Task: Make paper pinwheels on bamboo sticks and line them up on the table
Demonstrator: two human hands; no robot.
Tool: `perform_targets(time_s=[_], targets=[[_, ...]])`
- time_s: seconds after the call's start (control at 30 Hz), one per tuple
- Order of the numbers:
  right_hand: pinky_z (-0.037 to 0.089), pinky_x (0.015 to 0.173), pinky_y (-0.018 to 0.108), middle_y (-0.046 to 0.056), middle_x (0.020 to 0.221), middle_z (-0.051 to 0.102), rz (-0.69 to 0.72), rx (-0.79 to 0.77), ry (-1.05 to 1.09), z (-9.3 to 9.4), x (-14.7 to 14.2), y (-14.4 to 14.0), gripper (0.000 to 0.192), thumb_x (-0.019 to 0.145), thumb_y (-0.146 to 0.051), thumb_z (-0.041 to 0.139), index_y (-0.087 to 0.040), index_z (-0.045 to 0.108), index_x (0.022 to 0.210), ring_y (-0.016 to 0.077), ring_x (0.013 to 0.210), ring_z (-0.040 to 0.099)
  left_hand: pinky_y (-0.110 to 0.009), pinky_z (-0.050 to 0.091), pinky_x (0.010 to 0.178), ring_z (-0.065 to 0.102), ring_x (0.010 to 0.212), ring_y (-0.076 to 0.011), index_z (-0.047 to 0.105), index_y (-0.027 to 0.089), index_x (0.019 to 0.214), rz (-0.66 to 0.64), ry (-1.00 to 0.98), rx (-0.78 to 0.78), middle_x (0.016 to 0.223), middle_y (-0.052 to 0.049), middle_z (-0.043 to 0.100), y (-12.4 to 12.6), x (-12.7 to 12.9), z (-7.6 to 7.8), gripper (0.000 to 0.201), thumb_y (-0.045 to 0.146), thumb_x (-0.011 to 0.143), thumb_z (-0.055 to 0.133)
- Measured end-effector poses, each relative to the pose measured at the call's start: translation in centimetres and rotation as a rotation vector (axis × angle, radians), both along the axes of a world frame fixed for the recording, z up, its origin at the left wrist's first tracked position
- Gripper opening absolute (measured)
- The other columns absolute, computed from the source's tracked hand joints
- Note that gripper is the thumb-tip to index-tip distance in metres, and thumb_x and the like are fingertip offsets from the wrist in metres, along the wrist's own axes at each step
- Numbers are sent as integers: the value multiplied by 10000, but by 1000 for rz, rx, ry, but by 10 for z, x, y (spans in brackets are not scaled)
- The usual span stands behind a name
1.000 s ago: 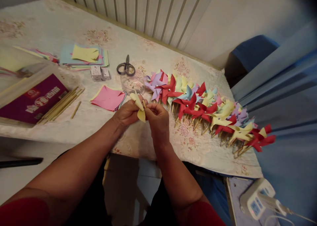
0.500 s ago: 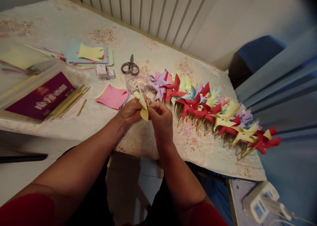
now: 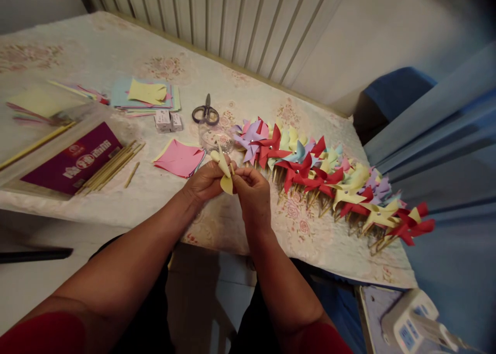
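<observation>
My left hand (image 3: 203,181) pinches a yellow paper pinwheel (image 3: 223,169) over the table's near edge. My right hand (image 3: 251,188) meets it from the right and grips a short wooden stick (image 3: 231,168) pressed against the pinwheel's middle. Just right of both hands, a long row of finished pinwheels (image 3: 329,181) in red, yellow, purple and blue lies on the floral tablecloth (image 3: 116,204), sticks pointing toward me.
A pink paper stack (image 3: 180,158) lies left of my hands. Farther left are loose wooden sticks (image 3: 112,167) and a clear tray with a purple packet (image 3: 73,159). Scissors (image 3: 206,114), two small boxes (image 3: 168,120), a clear round dish (image 3: 215,136) and coloured paper (image 3: 147,93) sit behind. A power strip (image 3: 414,325) lies bottom right.
My hands stay together on the yellow pinwheel and stick, with only small finger shifts. The view has tilted slightly, so everything sits a little lower in the picture.
</observation>
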State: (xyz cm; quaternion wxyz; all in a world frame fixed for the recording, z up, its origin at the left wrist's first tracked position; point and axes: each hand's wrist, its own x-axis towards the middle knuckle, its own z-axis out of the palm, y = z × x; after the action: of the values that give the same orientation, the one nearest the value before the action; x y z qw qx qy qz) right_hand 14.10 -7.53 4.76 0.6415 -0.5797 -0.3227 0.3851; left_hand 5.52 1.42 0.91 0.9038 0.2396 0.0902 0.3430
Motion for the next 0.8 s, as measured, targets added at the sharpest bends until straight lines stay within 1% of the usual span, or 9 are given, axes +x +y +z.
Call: perform_targets(time_s=[0.17,0.33,0.43,0.57,0.7,0.8], targets=[[445,549,219,-54,634,599,-13,16,3,-1,1,0,114,704,-291,659,-191,633,752,92,566,534,-219,532,588,611,590,-117,535,144,633,-14,17,-27,660,4,581,0,1,-4,272,26,607,778],[467,576,229,-50,652,606,-15,9,-27,-1,1,0,99,712,-286,637,-198,629,755,99,590,555,-219,536,589,611,563,-111,504,155,641,19,71,-80,634,20,558,1,2,-6,272,-16,621,713],[471,581,233,-52,651,601,-11,1,-24,0,2,0,94,706,-276,632,-199,627,760,99,587,554,-231,544,595,617,563,-115,496,158,640,28,82,-66,658,12,580,1,3,-8,275,-7,619,715],[470,587,229,-53,661,601,-8,11,-2,0,1,0,91,697,-263,641,-193,634,755,92,582,546,-260,569,644,615,556,-116,487,163,640,28,95,-58,642,19,574,2,2,-11,285,-1,626,720],[473,592,230,-50,671,608,-8,1,-14,1,1,0,87,703,-270,637,-196,631,750,95,594,550,-266,573,639,615,555,-122,478,165,631,21,78,-27,648,15,586,2,2,-11,304,0,611,733],[475,591,233,-50,675,610,-13,8,-9,-1,1,0,93,698,-270,634,-197,630,755,97,595,553,-262,572,634,609,544,-117,475,165,631,21,97,-37,637,23,575,1,3,-9,315,1,598,742]])
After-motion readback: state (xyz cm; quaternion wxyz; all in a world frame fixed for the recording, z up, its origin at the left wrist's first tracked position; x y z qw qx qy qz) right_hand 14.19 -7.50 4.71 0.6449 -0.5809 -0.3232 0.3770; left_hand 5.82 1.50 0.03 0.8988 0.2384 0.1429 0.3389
